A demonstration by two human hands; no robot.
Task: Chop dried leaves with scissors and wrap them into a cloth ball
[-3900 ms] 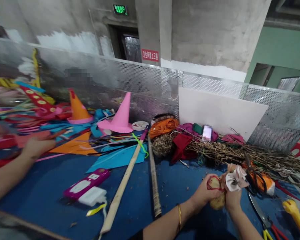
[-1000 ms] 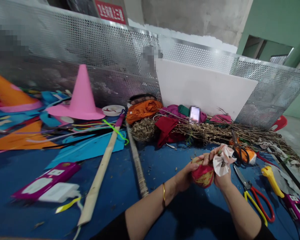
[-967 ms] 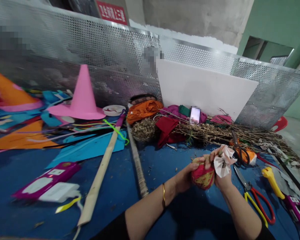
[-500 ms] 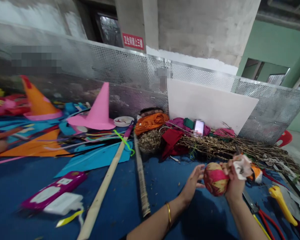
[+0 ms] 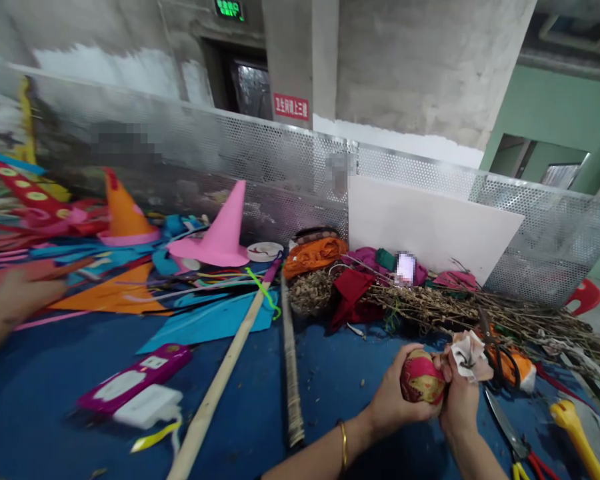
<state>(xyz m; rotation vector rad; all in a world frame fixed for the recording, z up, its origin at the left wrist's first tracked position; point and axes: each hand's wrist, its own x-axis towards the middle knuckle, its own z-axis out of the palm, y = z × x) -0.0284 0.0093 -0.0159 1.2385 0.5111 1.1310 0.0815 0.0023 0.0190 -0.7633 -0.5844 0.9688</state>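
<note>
A round ball [image 5: 422, 379] wrapped in red and gold patterned cloth is held above the blue table at the lower right. My left hand [image 5: 391, 395], with a gold bangle on its wrist, wraps round the ball from the left. On the other side, my right hand [image 5: 461, 393] grips the gathered neck of the ball. A crumpled pale cloth end [image 5: 471, 357] sticks out above the right hand's fingers.
Scissors [image 5: 503, 417] and a yellow-handled tool [image 5: 575, 433] lie right. Dry twigs [image 5: 445, 303] are heaped behind. A pale stick [image 5: 220, 373], a purple power strip [image 5: 137, 380] and a pink cone hat [image 5: 225, 230] are left. Another person's hand [image 5: 23, 293] is far left.
My left hand has closed round the ball, which it stood beside with spread fingers. The view has shifted left, and the other person's hand shows more.
</note>
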